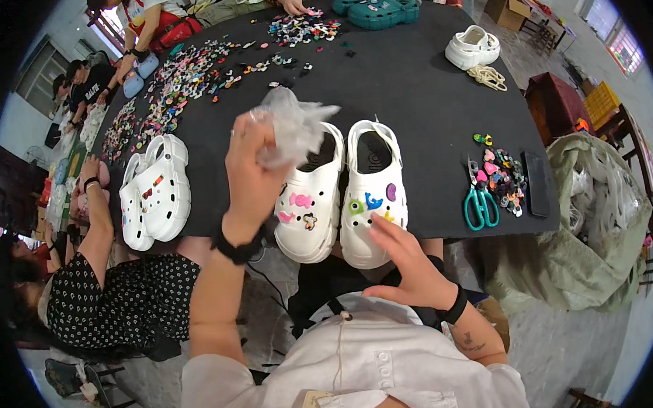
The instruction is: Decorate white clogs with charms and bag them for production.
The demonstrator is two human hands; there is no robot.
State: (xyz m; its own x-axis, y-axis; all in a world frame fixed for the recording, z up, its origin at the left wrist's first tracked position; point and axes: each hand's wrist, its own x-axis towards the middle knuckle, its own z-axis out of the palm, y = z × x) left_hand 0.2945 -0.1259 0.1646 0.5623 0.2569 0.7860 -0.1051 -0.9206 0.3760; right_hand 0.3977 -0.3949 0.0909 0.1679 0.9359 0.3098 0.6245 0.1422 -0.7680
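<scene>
My left hand [247, 167] is closed around a crumpled clear plastic bag [292, 121], raised over the heel of the left one of two white clogs [306, 242]. The clogs stand side by side at the table edge in front of me, toes toward me. Pink charms and a mushroom-like charm [310, 221] sit in the left clog. The right clog [362, 250] bears a green charm [355, 207], a blue one [373, 201], a purple one [391, 192] and a yellow one partly behind my fingers. My right hand [411, 270] is open, fingers stretched out at that clog's toe.
Teal scissors [480, 203], a pile of charms [504, 176] and a dark phone-like slab [536, 184] lie at right. Another white pair [156, 194] stands left, near a seated person. White clogs [473, 46], teal clogs [379, 9] and scattered charms [187, 74] are farther back, where other people work.
</scene>
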